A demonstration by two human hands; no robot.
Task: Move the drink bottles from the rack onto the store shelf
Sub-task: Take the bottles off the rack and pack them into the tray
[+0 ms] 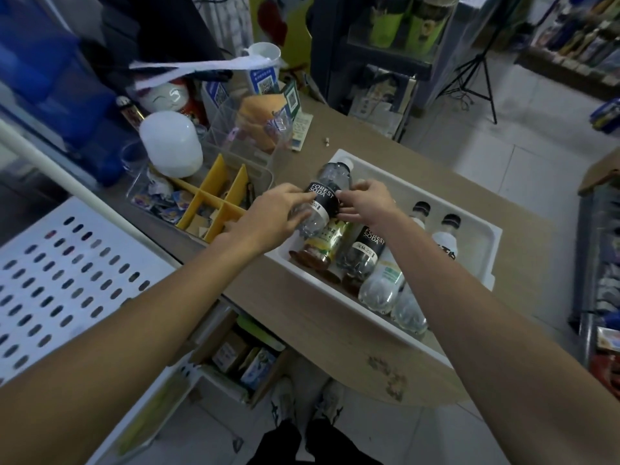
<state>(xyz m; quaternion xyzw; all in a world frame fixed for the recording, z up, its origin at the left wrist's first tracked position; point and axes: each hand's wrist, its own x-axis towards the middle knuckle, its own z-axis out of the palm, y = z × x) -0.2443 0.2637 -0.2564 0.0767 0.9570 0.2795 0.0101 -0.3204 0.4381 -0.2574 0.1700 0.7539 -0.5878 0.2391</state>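
Wood-grain counter (285, 297) with white rack (385, 177), clear divider box (214, 199), white dome lamp (171, 142)

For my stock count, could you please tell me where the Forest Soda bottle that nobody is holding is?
Head view, right of centre: the Forest Soda bottle lies in the white tray, between the yellow-labelled bottle and a clear green-labelled bottle.

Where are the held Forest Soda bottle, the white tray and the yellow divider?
Held Forest Soda bottle (322, 202): head view, black label.
White tray (484, 245): head view, bare right end.
Yellow divider (211, 176): head view, upper panel.
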